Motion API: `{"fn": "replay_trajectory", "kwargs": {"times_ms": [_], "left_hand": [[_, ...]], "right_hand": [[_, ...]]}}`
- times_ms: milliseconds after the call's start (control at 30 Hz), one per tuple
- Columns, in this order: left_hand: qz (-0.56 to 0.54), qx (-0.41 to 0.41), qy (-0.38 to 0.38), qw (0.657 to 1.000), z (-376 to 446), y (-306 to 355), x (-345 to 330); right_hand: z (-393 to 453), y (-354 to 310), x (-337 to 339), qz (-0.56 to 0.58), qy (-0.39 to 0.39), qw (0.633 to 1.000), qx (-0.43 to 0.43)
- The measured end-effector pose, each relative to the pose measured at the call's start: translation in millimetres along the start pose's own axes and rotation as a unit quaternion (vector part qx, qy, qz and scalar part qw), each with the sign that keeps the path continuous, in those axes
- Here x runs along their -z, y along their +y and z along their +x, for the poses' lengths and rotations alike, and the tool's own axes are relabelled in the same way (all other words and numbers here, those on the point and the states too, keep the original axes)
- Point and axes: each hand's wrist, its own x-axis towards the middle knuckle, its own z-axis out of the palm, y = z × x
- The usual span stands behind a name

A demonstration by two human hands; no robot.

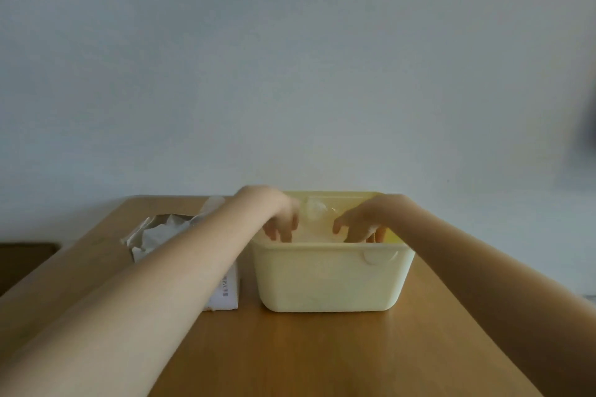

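Observation:
A cream plastic bin (329, 280) stands on the wooden table (322, 354), and both my arms reach over its near rim. My left hand (277, 216) hangs into the bin's left side with its fingers pointing down, blurred. On the right side my right hand (364, 222) dips in, thumb stuck out to the left, fingertips hidden behind the near wall. Between the two hands lies something clear and crinkled, like thin plastic (317, 211). A yellow patch (392, 235) shows just right of my right hand. Whether either hand holds anything is hidden.
A white box (225, 293) with torn-open paper wrapping (161, 229) sits left of the bin, partly under my left forearm. The table's back edge meets a pale wall. A dark piece of furniture (25, 261) is low at the left.

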Motion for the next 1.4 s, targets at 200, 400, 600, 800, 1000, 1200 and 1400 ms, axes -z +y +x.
{"fn": "replay_trajectory", "kwargs": {"times_ms": [200,400,600,800,1000,1200,1400], "left_hand": [[-0.183,-0.07,0.247,0.949,-49.5,-50.8,8.5],[-0.29,-0.033,0.28,0.915,-83.1,-119.3,-21.0],[-0.314,-0.041,0.211,0.925,-104.0,-150.3,-38.4],[-0.295,-0.037,0.187,0.936,-104.6,-163.2,-48.3],[-0.288,-0.028,0.244,0.925,-105.4,-168.6,-41.4],[-0.341,-0.028,0.251,0.906,-102.0,-159.7,-40.6],[-0.351,0.01,0.163,0.922,-104.3,-156.8,-47.8]], "right_hand": [[-41.9,-62.7,36.6,0.076,0.201,0.959,0.184],[-51.2,-138.4,27.9,0.12,0.219,0.917,0.31],[-38.8,-165.7,13.4,0.161,0.261,0.885,0.349],[-42.2,-182.8,5.2,0.255,0.156,0.876,0.378],[-39.7,-179.8,-2.8,0.256,0.006,0.912,0.321],[-39.2,-185.6,0.8,0.286,0.045,0.904,0.315],[-38.2,-174.7,-1.7,0.298,0.035,0.896,0.329]]}}
